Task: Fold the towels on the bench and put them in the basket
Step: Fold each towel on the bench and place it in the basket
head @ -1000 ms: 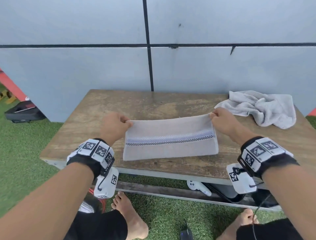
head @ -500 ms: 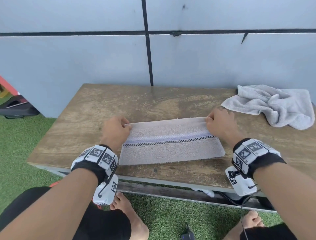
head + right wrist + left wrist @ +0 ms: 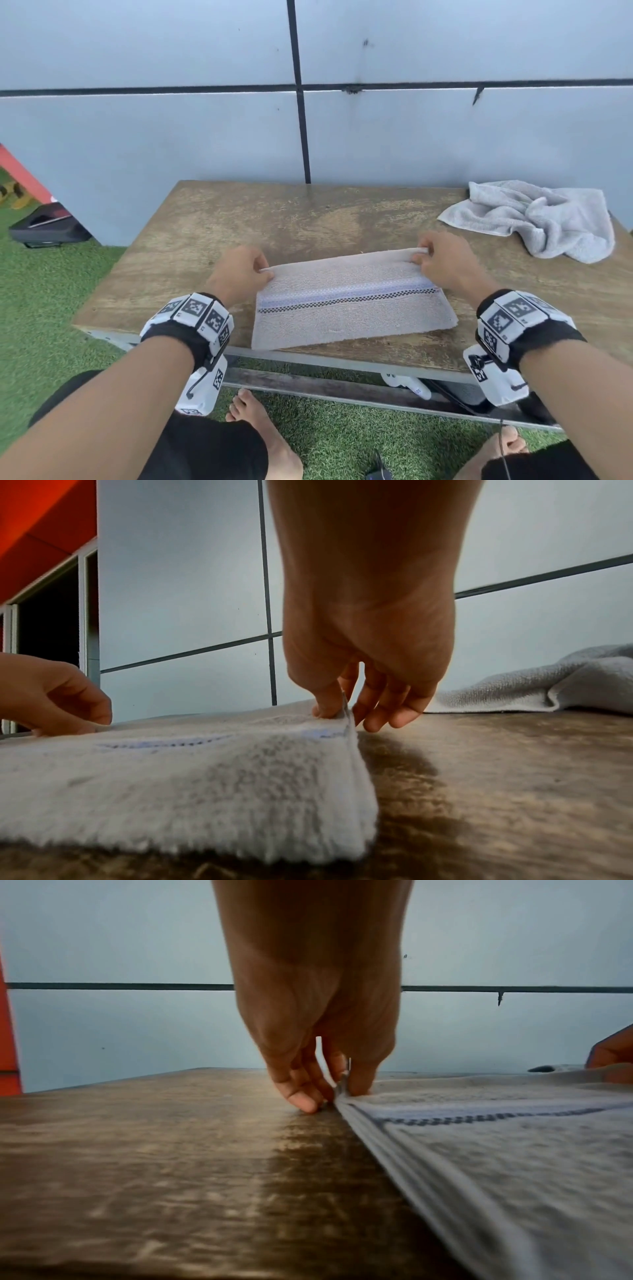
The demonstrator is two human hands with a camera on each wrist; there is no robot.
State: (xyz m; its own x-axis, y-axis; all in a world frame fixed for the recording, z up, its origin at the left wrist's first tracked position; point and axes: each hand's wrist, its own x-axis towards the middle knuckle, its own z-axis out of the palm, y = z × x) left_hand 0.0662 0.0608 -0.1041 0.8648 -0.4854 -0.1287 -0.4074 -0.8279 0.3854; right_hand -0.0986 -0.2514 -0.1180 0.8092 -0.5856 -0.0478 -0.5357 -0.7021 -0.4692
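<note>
The head view looks forward and down from above the wooden bench (image 3: 191, 240), facing the grey panelled wall (image 3: 171, 137). Each wrist view sits low, just above the bench top — looking along its own hand toward that wall. All three share the striped beige towel (image 3: 352, 301); the right wrist view also catches the left hand (image 3: 51, 693).
</note>
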